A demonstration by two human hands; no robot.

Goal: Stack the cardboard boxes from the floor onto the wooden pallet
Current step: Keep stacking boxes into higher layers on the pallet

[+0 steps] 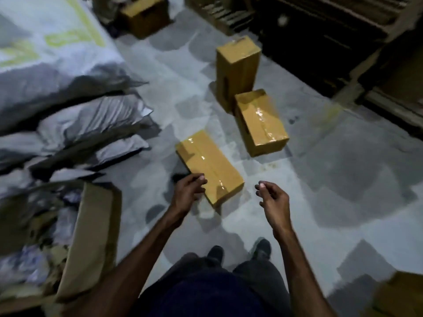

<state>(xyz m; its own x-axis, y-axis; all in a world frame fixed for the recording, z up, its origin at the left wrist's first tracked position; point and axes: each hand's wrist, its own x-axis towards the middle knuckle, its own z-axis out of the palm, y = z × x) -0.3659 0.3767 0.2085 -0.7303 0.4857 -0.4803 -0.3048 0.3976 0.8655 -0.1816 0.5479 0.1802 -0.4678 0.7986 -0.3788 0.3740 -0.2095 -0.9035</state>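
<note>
Three taped cardboard boxes lie on the grey floor ahead of me. The nearest box (pixel 209 165) lies flat. A second box (pixel 261 123) lies flat beyond it to the right, and a third box (pixel 237 69) stands on end behind that one. My left hand (pixel 188 192) hovers at the near left corner of the nearest box, fingers curled, with its fingertips at the box's edge. My right hand (pixel 273 197) is open in the air, to the right of that box and apart from it. No wooden pallet is clearly visible.
Grey plastic sacks (pixel 75 124) pile up on the left, with an open carton of clutter (pixel 91 236) in front of them. Another box (pixel 144 14) sits far back. Dark shelving (pixel 332 35) runs along the right. A box corner (pixel 398 294) shows bottom right. My feet stand below.
</note>
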